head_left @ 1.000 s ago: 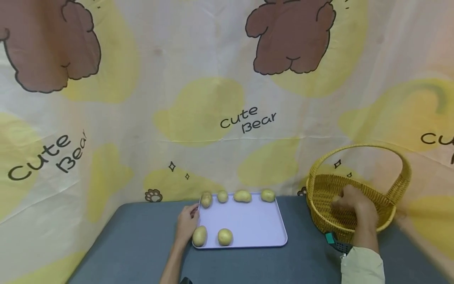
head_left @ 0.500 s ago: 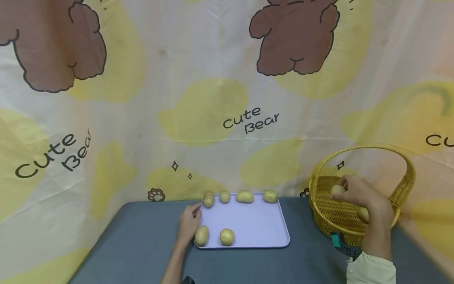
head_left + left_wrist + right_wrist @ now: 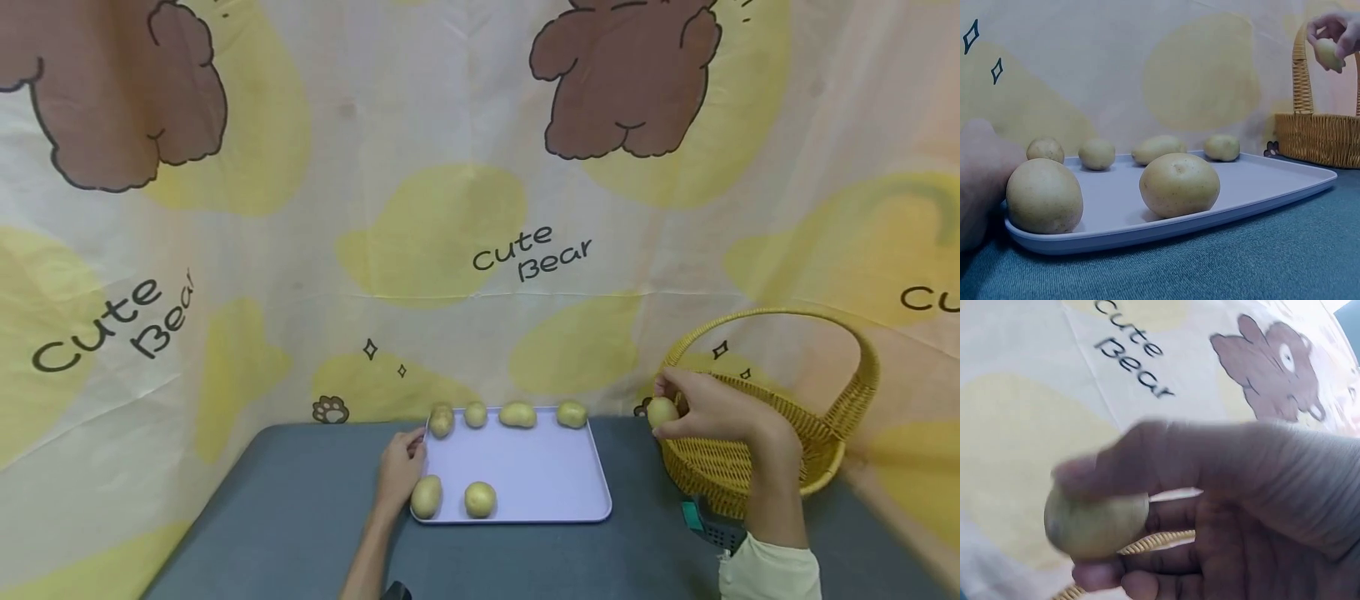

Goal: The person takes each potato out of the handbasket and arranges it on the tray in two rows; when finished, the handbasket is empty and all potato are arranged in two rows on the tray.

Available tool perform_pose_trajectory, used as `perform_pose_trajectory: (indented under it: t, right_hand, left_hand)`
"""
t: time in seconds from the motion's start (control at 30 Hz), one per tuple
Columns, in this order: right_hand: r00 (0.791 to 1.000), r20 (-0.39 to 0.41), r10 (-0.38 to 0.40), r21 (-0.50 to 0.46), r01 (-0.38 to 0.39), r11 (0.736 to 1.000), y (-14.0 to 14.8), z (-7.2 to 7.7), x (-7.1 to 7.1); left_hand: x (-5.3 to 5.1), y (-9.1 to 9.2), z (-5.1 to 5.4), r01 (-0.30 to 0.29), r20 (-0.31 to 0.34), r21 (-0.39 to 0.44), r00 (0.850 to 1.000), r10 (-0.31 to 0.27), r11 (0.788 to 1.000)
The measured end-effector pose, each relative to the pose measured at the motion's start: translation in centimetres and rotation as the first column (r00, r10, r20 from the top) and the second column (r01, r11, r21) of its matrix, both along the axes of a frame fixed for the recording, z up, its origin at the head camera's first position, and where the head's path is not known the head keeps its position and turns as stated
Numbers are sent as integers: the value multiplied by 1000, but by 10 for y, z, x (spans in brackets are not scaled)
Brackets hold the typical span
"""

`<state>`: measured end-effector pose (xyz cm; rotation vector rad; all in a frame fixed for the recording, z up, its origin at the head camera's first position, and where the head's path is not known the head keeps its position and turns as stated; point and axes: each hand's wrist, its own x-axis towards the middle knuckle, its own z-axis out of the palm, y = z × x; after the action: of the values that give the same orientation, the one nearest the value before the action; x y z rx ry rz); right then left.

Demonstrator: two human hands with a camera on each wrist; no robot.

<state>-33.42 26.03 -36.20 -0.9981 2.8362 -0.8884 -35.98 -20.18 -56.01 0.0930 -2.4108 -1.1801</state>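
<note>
My right hand (image 3: pixel 716 408) pinches a small potato (image 3: pixel 662 413) between thumb and fingers, above the left rim of a yellow wicker basket (image 3: pixel 705 471). In the right wrist view the same potato (image 3: pixel 1094 525) shows under the thumb, with fingertips beneath it. At the left edge of a pale lilac tray (image 3: pixel 532 471), my left hand (image 3: pixel 399 471) grips the rim. Along the tray's back edge lie several potatoes, among them a long one (image 3: pixel 517 415). Two more sit at the front, a potato (image 3: pixel 427 497) in the left corner and a rounder potato (image 3: pixel 480 500) beside it.
Tray and basket stand on a grey-blue cloth-covered table (image 3: pixel 300 508), the basket to the tray's right with a gap between. A tall arched handle (image 3: pixel 862 367) rises from the basket. Behind hangs a printed bear curtain (image 3: pixel 420 233), close to the table's back edge.
My right hand first reached down into the basket, then lifted a potato and carried it left to the basket's rim. The left hand has stayed at the tray's edge.
</note>
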Motion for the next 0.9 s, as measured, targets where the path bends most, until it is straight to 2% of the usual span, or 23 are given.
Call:
perform_pose_trajectory:
  t: [0.17,0.33,0.43,0.57,0.67,0.9]
  right_hand:
    - [992,102,71,18,-73,997,-22,4,-3]
    - [958,238,159,-1,-164,987,-40,2,-7]
    - [949,239,203,13,-213,977,-46,0,-9]
    - [954,179,241,39,-252,967,-53,-3,-12]
    - [959,152,239,56,-250,967,-61,-5,-12]
    - [956,200,216,103,-240,965,-87,-13,-15]
  left_hand:
    - [0,-1,-1,-5,-3,-9,1000,5,1000]
    - [0,-1,-2,-11,-14,-8,1000,11,1000]
    - [0,-1,-3,-17,-13,-9,1000,17,1000]
    - [1,0,-2,-4,-9,-9,1000,4,1000]
    - [1,0,-1,0,-10,0,1000,0,1000]
    - [2,0,2,7,-4,6,1000,-7,1000]
